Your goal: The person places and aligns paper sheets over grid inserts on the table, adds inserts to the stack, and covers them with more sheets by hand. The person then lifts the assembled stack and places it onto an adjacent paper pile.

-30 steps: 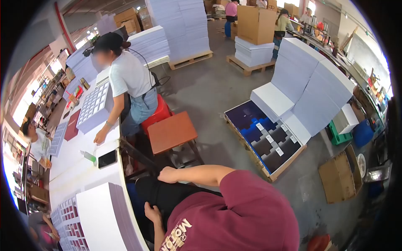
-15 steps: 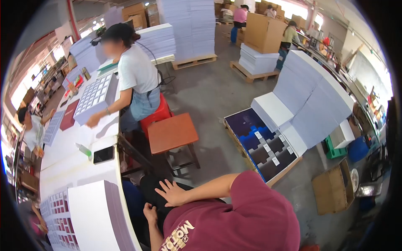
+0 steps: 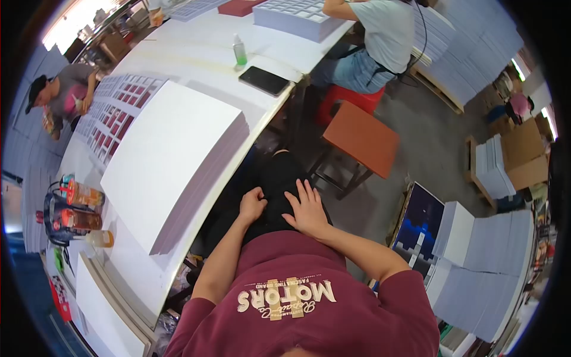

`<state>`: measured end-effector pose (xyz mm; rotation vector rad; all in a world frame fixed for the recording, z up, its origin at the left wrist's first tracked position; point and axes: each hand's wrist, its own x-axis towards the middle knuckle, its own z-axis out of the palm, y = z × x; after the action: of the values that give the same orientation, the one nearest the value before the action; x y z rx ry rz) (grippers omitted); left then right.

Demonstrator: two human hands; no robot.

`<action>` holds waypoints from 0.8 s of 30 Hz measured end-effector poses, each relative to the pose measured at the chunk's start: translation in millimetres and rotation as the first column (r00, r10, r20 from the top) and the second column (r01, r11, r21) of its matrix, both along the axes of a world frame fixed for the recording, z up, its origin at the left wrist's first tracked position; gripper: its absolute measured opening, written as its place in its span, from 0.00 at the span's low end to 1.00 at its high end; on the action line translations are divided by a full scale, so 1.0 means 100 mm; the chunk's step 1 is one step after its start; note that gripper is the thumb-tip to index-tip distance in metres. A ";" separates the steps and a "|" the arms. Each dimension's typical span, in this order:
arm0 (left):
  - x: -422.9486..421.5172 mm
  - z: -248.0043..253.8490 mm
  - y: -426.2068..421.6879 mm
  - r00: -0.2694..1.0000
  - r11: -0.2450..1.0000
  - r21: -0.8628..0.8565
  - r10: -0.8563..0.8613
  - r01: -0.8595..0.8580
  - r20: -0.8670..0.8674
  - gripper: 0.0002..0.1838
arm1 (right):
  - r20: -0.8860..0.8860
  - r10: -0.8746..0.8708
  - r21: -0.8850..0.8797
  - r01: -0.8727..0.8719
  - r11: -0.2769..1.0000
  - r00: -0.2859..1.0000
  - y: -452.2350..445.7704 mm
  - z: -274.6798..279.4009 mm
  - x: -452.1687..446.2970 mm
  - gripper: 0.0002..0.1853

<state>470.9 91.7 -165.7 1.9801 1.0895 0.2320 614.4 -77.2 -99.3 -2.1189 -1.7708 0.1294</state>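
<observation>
My left hand (image 3: 253,205) rests on my dark trousers (image 3: 275,178) with its fingers curled into a loose fist, and nothing shows in it. Beside it my right hand (image 3: 306,209) lies on my thigh, fingers spread and holding nothing. To the left, a thick stack of white sheets (image 3: 172,154) lies on the white table (image 3: 190,56). Behind that stack is a gridded white tray with dark red compartments (image 3: 116,110). A black phone (image 3: 264,80) and a bottle of green liquid (image 3: 239,51) are farther up the table.
An orange-brown stool (image 3: 363,138) stands ahead to the right, near a person in a white shirt (image 3: 386,33). Drink containers (image 3: 83,205) are at the left, where another person (image 3: 65,98) works. Stacked white sheets (image 3: 488,262) and printed panels (image 3: 419,220) are on the right.
The view has swung left and down toward my lap. My right hand, a fist at first, has opened and now lies flat on my thigh. My left hand stays curled.
</observation>
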 end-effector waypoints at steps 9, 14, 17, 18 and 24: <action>0.08 -0.26 0.03 0.991 0.997 0.049 -0.050 0.056 -0.121 0.13 | 0.068 -0.009 -0.031 0.012 0.999 0.998 0.05 -0.15 0.10 0.33; 0.22 -0.56 0.23 0.982 0.979 0.082 -0.186 0.189 -0.044 0.04 | -0.035 -0.124 -0.132 0.118 0.984 0.992 0.01 -0.09 0.15 0.31; 0.03 -0.77 0.33 0.983 0.990 0.039 -0.139 0.136 0.120 0.07 | -0.072 -0.179 -0.139 0.168 0.976 0.981 -0.01 -0.10 0.16 0.31; 0.02 -0.48 0.28 0.985 0.989 -0.087 -0.103 0.116 0.141 0.11 | -0.076 -0.181 -0.140 0.169 0.976 0.981 0.01 -0.10 0.13 0.31; 0.07 -0.26 0.42 0.977 0.954 -0.301 0.060 0.004 0.204 0.23 | -0.059 -0.148 -0.089 0.142 0.986 0.987 0.03 -0.21 0.15 0.29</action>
<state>478.3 134.0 -192.0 1.6299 0.9542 0.2694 629.9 -74.7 -120.2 -2.2678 -1.5940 0.2364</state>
